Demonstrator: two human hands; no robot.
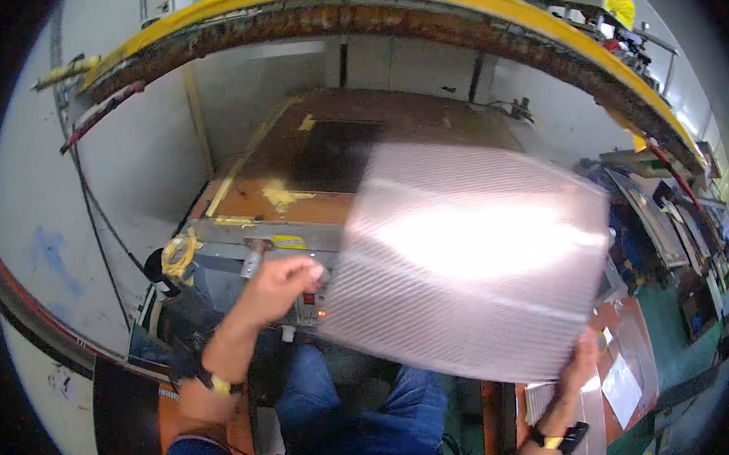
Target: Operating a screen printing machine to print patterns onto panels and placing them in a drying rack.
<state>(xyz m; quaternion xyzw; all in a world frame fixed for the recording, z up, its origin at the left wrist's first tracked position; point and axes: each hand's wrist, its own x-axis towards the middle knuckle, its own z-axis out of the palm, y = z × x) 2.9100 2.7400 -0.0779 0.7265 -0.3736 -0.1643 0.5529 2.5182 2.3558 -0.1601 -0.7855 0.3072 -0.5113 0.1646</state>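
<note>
Right hand clamps the near right edge of a ribbed sheet; left hand curls just left of its left edge, grip impossible to tell, slim gap between; farther, a brown board, left edge taped

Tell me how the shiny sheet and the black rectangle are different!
The sheet is pale and shiny, with a bright glare; the black rectangle is dark and dull.
The sheet has fine stripes; the black rectangle shows none that I can see.
The sheet is held up by the right hand; the black rectangle lies on the brown table.
Both look flat.
</note>
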